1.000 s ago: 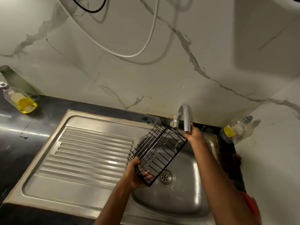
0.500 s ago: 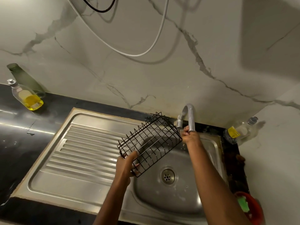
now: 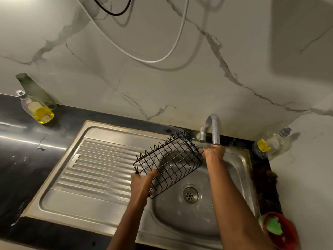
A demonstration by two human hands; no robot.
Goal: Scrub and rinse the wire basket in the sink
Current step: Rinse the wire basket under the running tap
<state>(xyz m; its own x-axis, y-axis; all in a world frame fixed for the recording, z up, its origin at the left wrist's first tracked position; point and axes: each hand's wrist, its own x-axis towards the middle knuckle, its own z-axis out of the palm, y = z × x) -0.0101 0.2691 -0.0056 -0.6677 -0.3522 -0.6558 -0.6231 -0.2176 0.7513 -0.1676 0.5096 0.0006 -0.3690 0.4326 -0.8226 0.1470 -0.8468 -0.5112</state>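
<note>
Since a second ago the wire basket has swung from a steep tilt to lie nearly flat, and it has lifted toward the tap. The steel sink fills the dark surface, its ribbed drainer on the left and its bowl on the right. The basket hangs over the bowl's left rim, its long axis running from near left up to far right, open side up (spiked rim wires pointing upward). The left hand grips its near-left corner, fingers curled round the wires, forearm rising from below. The right hand reaches up to the base of the tap; whether it grasps anything cannot be told from here.
</note>
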